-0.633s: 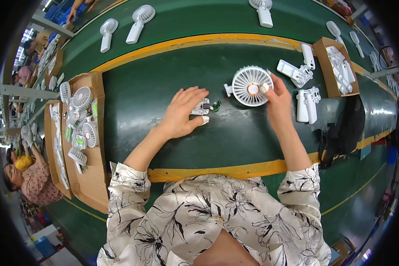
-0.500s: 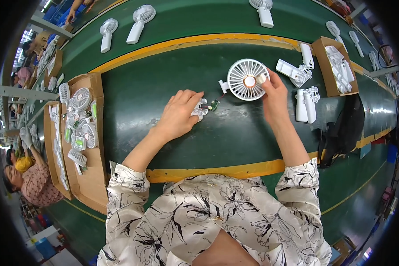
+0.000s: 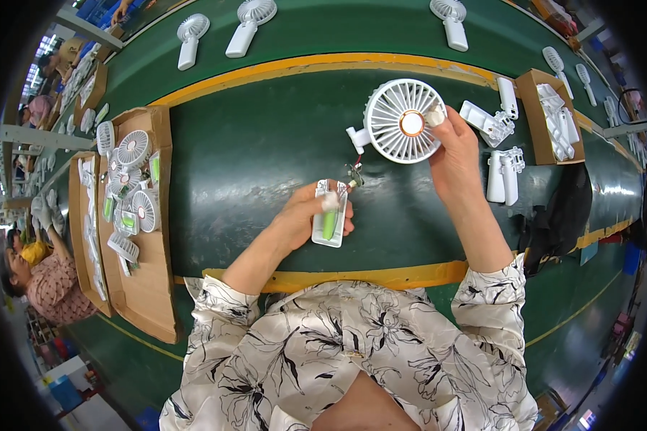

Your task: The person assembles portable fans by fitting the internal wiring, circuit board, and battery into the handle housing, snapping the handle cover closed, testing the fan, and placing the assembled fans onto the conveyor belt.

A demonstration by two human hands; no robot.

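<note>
My left hand (image 3: 295,220) is closed around an open white handle shell (image 3: 328,243), thumb across its upper part. Inside the shell lies a green battery cell (image 3: 329,225). A small circuit board (image 3: 355,175) sticks out past the shell's top end, and thin wires run from it up to the neck of a white fan head (image 3: 385,136). That round head, with slatted grille and copper-coloured ring, is pinched at its right rim by my right hand (image 3: 456,156). It is raised with the grille facing up. Pale coverings wrap both thumb tips.
At left, a cardboard tray (image 3: 145,287) carries several fan units with green cells. White handle shells (image 3: 505,176) lie at right, beside a small carton (image 3: 538,122) of white parts and a black cloth (image 3: 564,215). Finished-looking handheld fans (image 3: 243,37) rest on the green belt beyond the yellow edge.
My left hand has turned over and lifted the handle shell, so its open side with the green cell now shows. The fan head has risen slightly and tilted in my right hand.
</note>
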